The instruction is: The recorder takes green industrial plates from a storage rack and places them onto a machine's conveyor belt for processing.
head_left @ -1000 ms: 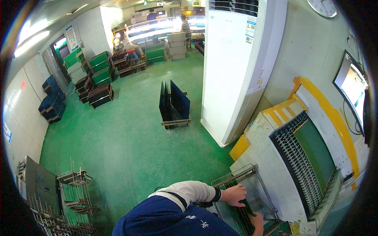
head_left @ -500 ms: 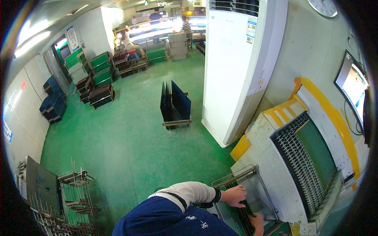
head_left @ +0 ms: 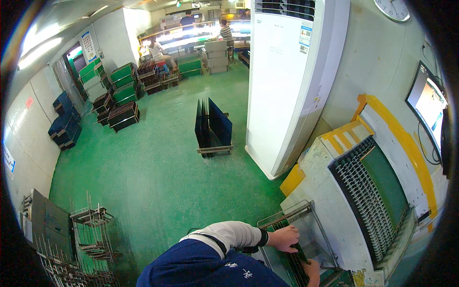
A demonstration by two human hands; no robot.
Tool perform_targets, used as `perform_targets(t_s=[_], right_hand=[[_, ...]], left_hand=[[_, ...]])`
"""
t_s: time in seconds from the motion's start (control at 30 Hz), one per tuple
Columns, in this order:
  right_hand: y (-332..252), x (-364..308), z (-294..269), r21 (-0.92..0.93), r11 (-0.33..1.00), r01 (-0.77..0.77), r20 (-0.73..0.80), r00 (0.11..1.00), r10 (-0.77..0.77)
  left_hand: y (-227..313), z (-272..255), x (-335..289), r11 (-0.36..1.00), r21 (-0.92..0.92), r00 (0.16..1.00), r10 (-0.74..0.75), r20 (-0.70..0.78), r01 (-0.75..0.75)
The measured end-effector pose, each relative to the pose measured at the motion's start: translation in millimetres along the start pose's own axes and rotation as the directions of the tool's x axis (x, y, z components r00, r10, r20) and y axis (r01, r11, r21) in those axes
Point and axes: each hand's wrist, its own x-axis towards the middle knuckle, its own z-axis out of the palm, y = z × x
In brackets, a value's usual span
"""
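At the lower right, a wire rack (head_left: 313,225) holds several thin dark green boards (head_left: 295,268) standing on edge, close together. My left hand (head_left: 285,238) lies over the top of these boards, fingers bent around the edge of a green board. Lower down, my right hand (head_left: 311,272) grips the near end of the board row, its thumb and fingers partly hidden. Both hands seem to be on the same green board, though its full outline does not show. A white sleeve covers my left arm, with a black band at the wrist.
Right of the rack stands a white machine with a roller conveyor (head_left: 366,205) carrying a green board (head_left: 385,184). A tall white air conditioner (head_left: 287,91) rises ahead. A rack of dark panels (head_left: 213,129) sits on the green floor; metal pin racks (head_left: 93,229) stand at left.
My hands and the boards look unmoved. Far back, a seated person has shifted posture, and a red stool now shows beneath.
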Motion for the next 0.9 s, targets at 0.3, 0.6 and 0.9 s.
perform_targets(t_s=[0.3,0.6,0.9], right_hand=[[-30.8,-7.2,-13.0,0.048,0.997,-0.058,-0.003,0.998,0.058],[-29.5,-2.9,-11.6,0.055,0.991,-0.121,0.026,0.992,0.120],[-58.8,-19.8,-23.1,-0.088,0.995,-0.053,-0.024,0.998,0.051]], left_hand=[[0.3,-2.8,-2.0,0.999,0.006,0.999,-0.034,0.032,0.033],[-4.0,-0.4,-1.6,1.000,0.004,0.999,-0.027,0.038,0.027],[-2.5,-2.6,0.3,1.000,-0.005,0.999,-0.026,0.038,0.026]])
